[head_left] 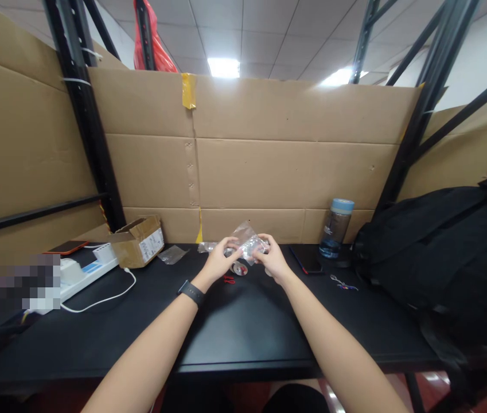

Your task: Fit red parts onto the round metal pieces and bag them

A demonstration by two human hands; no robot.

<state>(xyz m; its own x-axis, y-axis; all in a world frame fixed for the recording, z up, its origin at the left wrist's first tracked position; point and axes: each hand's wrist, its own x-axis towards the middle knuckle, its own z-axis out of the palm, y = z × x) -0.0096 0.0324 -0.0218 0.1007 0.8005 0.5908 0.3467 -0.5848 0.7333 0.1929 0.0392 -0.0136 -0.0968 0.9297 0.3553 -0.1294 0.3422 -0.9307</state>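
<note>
Both hands hold a clear plastic bag (246, 238) between them, raised a little over the black table. My left hand (220, 259), with a dark watch on its wrist, pinches the bag's left side. On the other side, my right hand (274, 258) grips it between thumb and fingers. What the bag contains, if anything, is too small to tell. Just under the hands lies a small round item (240, 268) with red on it, partly hidden. A little red cord (229, 280) rests beside it. More clear plastic (206, 247) shows behind my left hand.
To the left stand an open cardboard box (137, 244), a flat clear bag (173, 254) and a white power strip (90, 274) with a cable. At right are a phone (310, 263), a water bottle (336, 228), a small coloured cord (345, 284) and a black backpack (445, 258). Cardboard walls the back.
</note>
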